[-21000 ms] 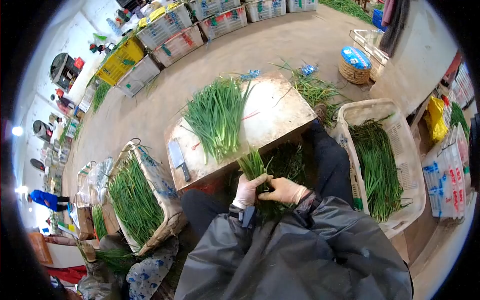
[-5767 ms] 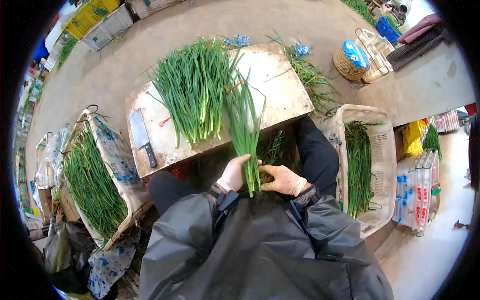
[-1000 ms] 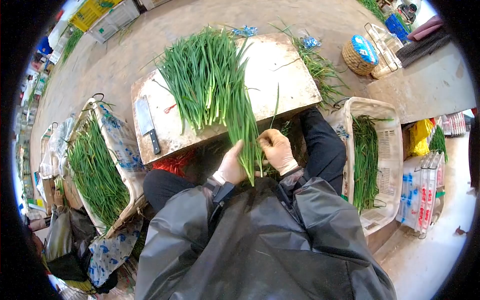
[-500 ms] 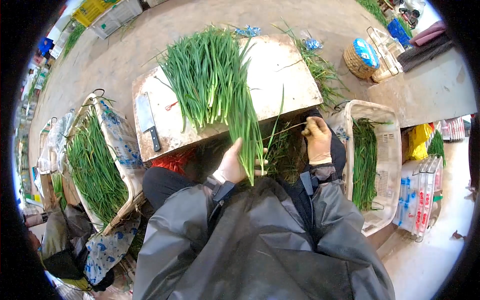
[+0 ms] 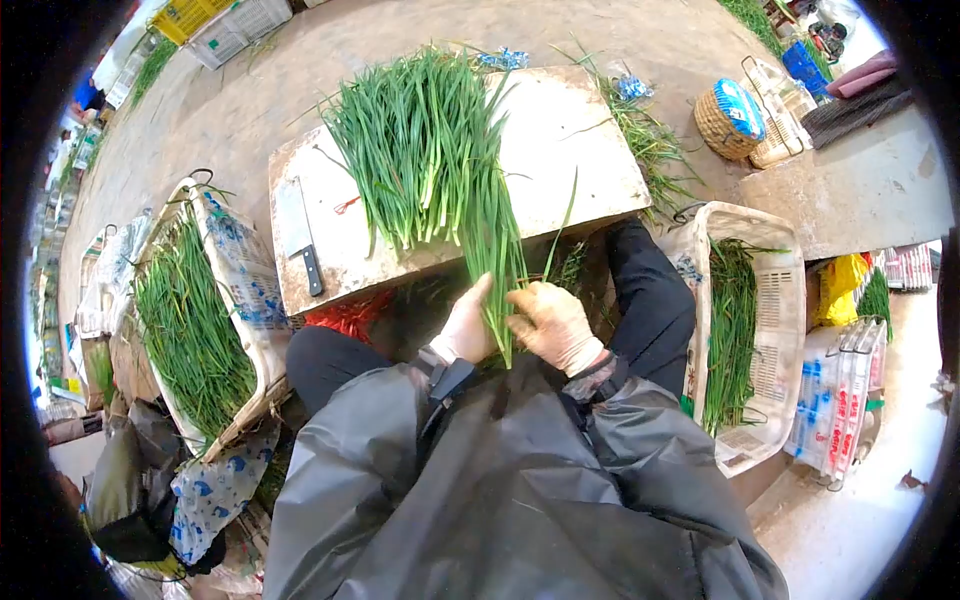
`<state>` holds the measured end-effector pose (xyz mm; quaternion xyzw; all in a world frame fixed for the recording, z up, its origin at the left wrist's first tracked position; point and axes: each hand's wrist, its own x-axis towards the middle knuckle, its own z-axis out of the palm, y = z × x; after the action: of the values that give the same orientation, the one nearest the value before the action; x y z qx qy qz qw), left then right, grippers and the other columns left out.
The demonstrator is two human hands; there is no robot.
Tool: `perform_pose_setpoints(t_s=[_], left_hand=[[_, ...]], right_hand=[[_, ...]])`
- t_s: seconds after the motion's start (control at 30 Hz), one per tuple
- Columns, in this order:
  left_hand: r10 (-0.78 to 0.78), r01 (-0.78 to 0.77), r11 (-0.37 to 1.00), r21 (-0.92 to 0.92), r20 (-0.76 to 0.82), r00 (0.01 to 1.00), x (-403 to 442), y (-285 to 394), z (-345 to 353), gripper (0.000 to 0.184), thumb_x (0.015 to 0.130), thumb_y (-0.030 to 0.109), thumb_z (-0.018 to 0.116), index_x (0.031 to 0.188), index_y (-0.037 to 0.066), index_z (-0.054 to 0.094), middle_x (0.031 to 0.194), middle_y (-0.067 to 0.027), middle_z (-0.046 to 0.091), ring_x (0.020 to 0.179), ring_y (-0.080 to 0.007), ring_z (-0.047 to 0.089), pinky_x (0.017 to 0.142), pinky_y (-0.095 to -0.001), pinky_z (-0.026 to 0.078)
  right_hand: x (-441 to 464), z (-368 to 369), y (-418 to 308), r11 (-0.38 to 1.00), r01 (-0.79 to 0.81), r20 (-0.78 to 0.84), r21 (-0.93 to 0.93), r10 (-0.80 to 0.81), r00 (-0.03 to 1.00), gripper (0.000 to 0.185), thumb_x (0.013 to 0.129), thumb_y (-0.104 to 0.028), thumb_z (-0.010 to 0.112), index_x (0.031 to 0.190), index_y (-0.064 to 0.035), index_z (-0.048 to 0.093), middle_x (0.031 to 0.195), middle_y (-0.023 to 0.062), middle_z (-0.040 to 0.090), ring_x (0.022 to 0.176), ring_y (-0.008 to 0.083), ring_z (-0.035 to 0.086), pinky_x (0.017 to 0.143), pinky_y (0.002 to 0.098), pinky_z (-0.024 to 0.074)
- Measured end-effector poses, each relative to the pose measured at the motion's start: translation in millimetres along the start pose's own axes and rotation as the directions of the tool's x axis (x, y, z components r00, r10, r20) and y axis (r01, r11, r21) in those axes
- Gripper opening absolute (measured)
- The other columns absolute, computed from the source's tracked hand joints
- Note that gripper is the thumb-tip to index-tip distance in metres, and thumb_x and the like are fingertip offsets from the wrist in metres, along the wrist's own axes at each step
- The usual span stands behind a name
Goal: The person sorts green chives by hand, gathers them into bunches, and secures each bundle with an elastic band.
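White-topped work table sits upper middle, with a left crate and a right crate full of greens on either side. Big leafy pile on the table, and the loose bunch is dead centre, tips against the pile, pale ends toward the lap. Knife lies left on the tabletop. Left hand grips the bunch, thumb across; right hand has curled fingers at its edge, can't tell what's pinched. I'd hold lightly, ends even, and pick stalk by stalk so nothing bruises.
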<state>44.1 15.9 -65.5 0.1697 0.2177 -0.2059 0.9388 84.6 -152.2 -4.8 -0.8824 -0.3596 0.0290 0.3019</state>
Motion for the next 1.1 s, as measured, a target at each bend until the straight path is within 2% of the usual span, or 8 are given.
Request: perform_pose_setpoints(t_s=[0.2,0.4,0.53,0.63,0.83,0.93,1.03,1.1], left_hand=[[-0.115,0.115,0.993,0.006,0.109,0.987,0.7,5.8,-14.0,0.054,0.108,0.054,0.041,0.134,0.011,0.061,0.125,-0.0118,0.07,0.116,-0.0298,0.065,0.1,-0.056,0.052],[-0.14,0.138,0.984,0.114,0.011,0.99,-3.9,8.0,-0.1,0.065,0.107,0.062,0.033,0.147,0.014,0.052,0.137,-0.0127,0.063,0.112,-0.0372,0.065,0.091,-0.0635,0.053],[-0.151,0.145,0.982,0.12,0.044,0.987,-3.3,9.2,-1.5,0.066,0.107,0.062,0.032,0.149,0.014,0.051,0.139,-0.0135,0.062,0.112,-0.038,0.065,0.091,-0.0632,0.053],[-0.162,0.152,0.982,0.108,0.081,0.984,-1.7,8.6,-4.9,0.065,0.107,0.061,0.035,0.148,0.014,0.051,0.137,-0.0133,0.063,0.109,-0.0364,0.066,0.091,-0.0629,0.054],[-0.15,0.147,0.984,0.098,0.026,0.988,-2.2,8.6,-11.3,0.042,0.105,0.04,0.057,0.134,0.01,0.06,0.12,-0.0116,0.07,0.094,-0.0285,0.071,0.089,-0.0575,0.058],[-0.076,0.067,0.979,0.191,0.037,0.996,2.1,5.4,-17.4,0.028,0.093,0.011,0.07,0.12,0.004,0.065,0.097,-0.0081,0.071,0.08,-0.0209,0.068,0.083,-0.0494,0.061],[-0.028,0.026,0.981,0.192,0.004,1.0,-1.7,5.4,-12.3,0.026,0.092,0.008,0.069,0.116,0.003,0.065,0.095,-0.0072,0.07,0.077,-0.0201,0.066,0.081,-0.047,0.061],[-0.047,0.048,0.982,0.185,-0.009,0.999,2.4,4.5,-17.3,0.024,0.092,0.006,0.067,0.115,0.003,0.064,0.096,-0.0079,0.069,0.078,-0.0216,0.066,0.078,-0.0463,0.061]], right_hand=[[1.8,17.8,6.6,0.999,0.023,-0.197,0.037,-0.016,0.98,0.014,0.087,-0.022,0.07,0.084,-0.0095,0.065,0.078,0.0119,0.062,0.075,0.0369,0.064,0.067,0.0491,0.0529],[1.5,1.4,79.7,0.894,-0.447,-0.498,0.034,0.403,0.768,0.011,0.089,-0.018,0.073,0.093,-0.0086,0.069,0.085,0.0108,0.07,0.077,0.0322,0.07,0.07,0.0446,0.0558],[-10.3,0.2,97.0,0.787,-0.596,0.006,0.159,0.603,0.798,0.05,0.088,-0.022,0.071,0.134,-0.0064,0.062,0.099,0.0142,0.075,0.093,0.0341,0.073,0.087,0.0424,0.0575],[-10.9,14.9,86.5,0.755,-0.59,0.165,0.287,0.568,0.807,0.057,0.087,-0.026,0.072,0.139,-0.0074,0.06,0.1,0.0174,0.075,0.094,0.0345,0.073,0.087,0.042,0.0571],[-2.7,15.0,85.3,0.817,-0.42,0.004,0.394,0.456,0.89,0.021,0.095,-0.02,0.071,0.101,0.0,0.073,0.087,0.0138,0.075,0.08,0.023,0.072,0.075,0.0351,0.0559],[-6.0,5.7,106.0,0.602,-0.415,-0.022,0.682,0.584,0.811,0.017,0.099,-0.015,0.067,0.1,0.0004,0.074,0.082,0.0041,0.072,0.071,0.0117,0.064,0.066,0.0275,0.0518],[-13.3,0.9,120.8,0.399,-0.424,-0.084,0.813,0.801,0.593,0.018,0.102,-0.017,0.064,0.097,-0.0016,0.074,0.078,0.0008,0.067,0.064,0.0092,0.057,0.059,0.0234,0.0456],[-28.3,7.6,137.4,0.176,-0.485,0.14,0.856,0.825,0.547,0.017,0.1,-0.016,0.064,0.096,-0.0018,0.073,0.078,0.0019,0.067,0.064,0.0102,0.057,0.059,0.0242,0.0451]])
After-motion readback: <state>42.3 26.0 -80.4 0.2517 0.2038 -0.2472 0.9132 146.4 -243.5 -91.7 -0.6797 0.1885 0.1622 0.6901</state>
